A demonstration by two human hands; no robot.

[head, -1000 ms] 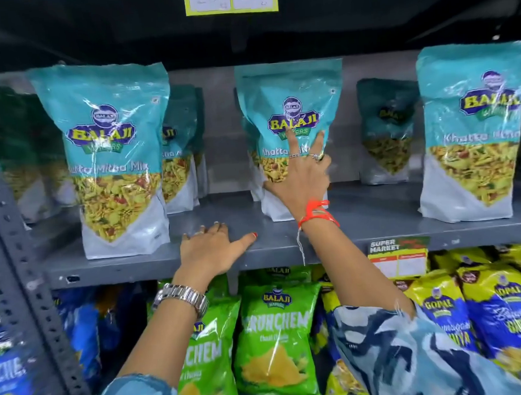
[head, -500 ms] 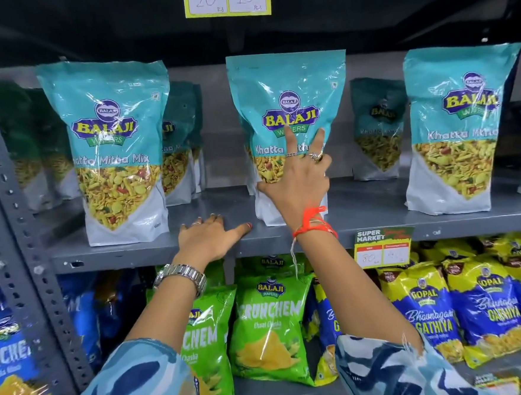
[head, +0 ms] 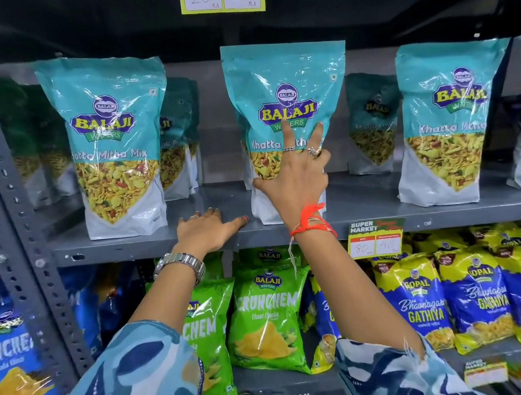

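Observation:
A teal Balaji Khatta Mitha Mix pouch [head: 285, 81] stands upright at the middle of a grey metal shelf [head: 377, 210]. My right hand [head: 298, 179] lies flat against its front with straight, spread fingers; it wears rings and a red thread at the wrist. My left hand [head: 207, 232] rests palm down on the shelf edge just left of the pouch, fingers straight, thumb pointing toward the pouch's base. A metal watch sits on that wrist.
Matching teal pouches stand at the left [head: 110, 146] and right [head: 445, 122], with more behind. A price tag [head: 376, 238] hangs on the shelf edge. Below are green Crunchem bags [head: 267, 317], blue-yellow Gathiya bags [head: 424, 303] and a perforated upright [head: 17, 214] at left.
The view has drifted closer and slightly left. Both hands keep their places, the right on the middle pouch and the left on the shelf edge.

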